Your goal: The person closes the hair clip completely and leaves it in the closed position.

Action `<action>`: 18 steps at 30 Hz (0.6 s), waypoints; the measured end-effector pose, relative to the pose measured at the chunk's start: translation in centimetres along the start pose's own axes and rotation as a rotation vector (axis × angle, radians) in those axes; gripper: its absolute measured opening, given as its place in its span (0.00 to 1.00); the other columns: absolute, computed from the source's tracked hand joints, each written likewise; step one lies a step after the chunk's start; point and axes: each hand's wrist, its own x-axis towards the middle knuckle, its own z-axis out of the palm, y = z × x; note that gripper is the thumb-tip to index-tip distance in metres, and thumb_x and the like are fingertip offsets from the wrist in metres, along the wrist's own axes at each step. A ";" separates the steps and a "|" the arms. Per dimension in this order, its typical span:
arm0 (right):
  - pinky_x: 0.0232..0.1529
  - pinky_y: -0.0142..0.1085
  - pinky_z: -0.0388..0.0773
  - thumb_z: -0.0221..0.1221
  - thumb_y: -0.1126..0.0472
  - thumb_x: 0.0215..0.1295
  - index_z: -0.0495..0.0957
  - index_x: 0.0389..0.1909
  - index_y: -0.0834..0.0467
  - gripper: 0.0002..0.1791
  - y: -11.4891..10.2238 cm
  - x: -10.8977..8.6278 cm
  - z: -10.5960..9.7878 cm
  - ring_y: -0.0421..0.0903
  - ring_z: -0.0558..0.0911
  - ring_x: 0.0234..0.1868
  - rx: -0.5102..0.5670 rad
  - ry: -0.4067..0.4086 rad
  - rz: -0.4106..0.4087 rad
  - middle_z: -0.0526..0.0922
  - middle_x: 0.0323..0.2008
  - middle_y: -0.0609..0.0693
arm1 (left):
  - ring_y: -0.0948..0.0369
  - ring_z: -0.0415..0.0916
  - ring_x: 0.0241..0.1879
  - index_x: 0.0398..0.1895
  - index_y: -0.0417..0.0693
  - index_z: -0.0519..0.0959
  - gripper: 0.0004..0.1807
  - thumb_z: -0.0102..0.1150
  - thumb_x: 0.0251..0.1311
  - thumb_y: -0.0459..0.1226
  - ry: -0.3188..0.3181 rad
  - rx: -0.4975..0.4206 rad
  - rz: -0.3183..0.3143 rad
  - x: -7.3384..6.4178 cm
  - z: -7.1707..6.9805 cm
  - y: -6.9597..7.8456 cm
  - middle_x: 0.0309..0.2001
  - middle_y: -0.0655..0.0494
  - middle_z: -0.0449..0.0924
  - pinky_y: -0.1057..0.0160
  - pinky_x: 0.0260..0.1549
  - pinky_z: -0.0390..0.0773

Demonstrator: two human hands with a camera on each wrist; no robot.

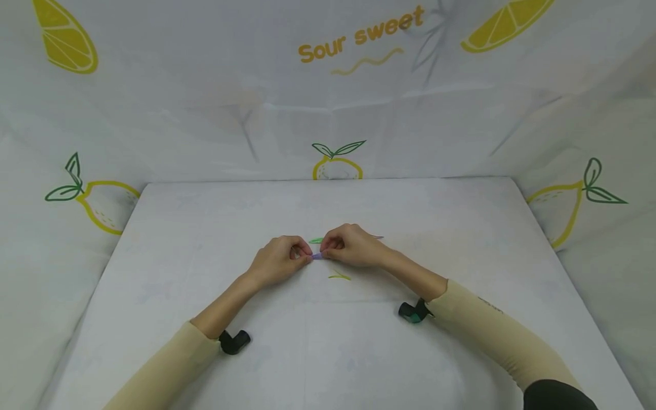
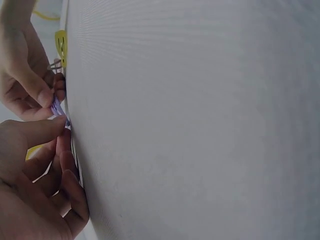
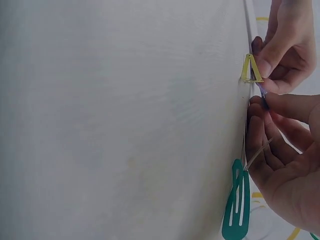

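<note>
Both forearms angled inward, wrists low over the white desk [image 1: 205, 228], meeting at its middle. Left hand [image 1: 279, 261] curled, thumb and forefinger pinching one end of a small purple hair clip [image 1: 317, 256]. Right hand [image 1: 351, 245] curled likewise, pinching the other end. Just beside: a green snap clip [image 3: 236, 205] behind the right hand, a yellow clip [image 1: 339, 277] in front.

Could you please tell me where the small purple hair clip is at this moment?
In the head view, the small purple hair clip sits mid-table, pinched between the left hand and right hand, with a yellow-green snap clip just nearer the person.
</note>
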 end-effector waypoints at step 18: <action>0.39 0.29 0.79 0.67 0.66 0.71 0.89 0.37 0.56 0.04 -0.4 0.2 0.1 0.36 0.81 0.33 -0.066 0.031 0.021 0.88 0.31 0.47 | 0.65 0.74 0.29 0.42 0.52 0.88 0.04 0.70 0.67 0.38 -0.030 0.025 -0.001 0.2 0.0 0.0 0.35 0.60 0.89 0.63 0.27 0.70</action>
